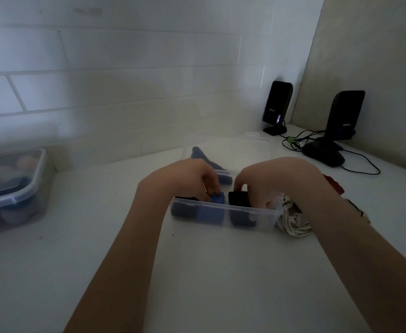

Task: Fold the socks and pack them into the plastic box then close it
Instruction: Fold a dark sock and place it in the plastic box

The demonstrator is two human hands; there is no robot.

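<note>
A clear plastic box (252,212) stands open on the white counter. Inside it are a dark folded sock (185,211), a blue folded sock (212,213) and a black folded sock (241,216). My left hand (194,177) reaches into the box, fingertips pinching the top of the blue sock. My right hand (274,183) is curled over the box, fingers closed on the top of the black sock. The clear lid (242,145) lies just behind the box with a dark blue sock (200,153) on it. White patterned socks (293,219) lie bunched at the box's right end.
A second lidded plastic box (12,188) with rounded items sits at the far left. Two black speakers (277,108) (343,116), a black mouse (324,153) and cables (360,164) occupy the back right corner. A red item (334,183) lies behind my right wrist. A tiled wall runs close behind.
</note>
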